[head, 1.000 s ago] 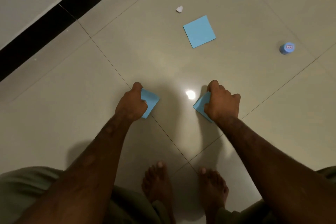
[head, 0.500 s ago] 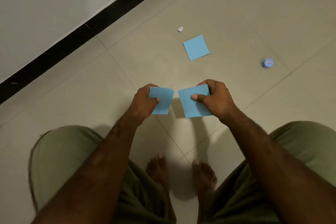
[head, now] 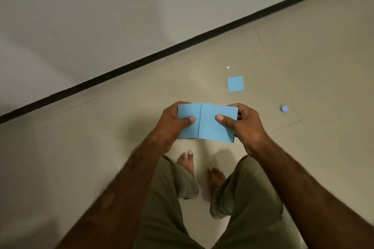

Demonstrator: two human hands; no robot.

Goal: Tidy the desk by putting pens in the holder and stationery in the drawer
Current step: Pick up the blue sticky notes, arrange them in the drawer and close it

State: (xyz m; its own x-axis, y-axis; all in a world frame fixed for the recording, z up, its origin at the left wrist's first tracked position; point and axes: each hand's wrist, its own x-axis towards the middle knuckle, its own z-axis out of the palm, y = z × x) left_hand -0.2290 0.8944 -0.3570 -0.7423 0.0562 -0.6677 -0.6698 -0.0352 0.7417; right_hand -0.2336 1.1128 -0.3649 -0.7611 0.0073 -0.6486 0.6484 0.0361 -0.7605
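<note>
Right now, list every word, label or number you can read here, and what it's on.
None can be read.
Blue notes in the left hand and right hand: blank.
Note on the floor: blank.
Small blue cap: too small to tell.

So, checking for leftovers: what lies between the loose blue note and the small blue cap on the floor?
Head view: only bare floor tile between the blue note and blue cap.

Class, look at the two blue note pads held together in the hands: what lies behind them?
Behind the blue note pads the curled fingers of both hands show at the edges, with floor beyond. The pads cover the rest of those fingers.
</note>
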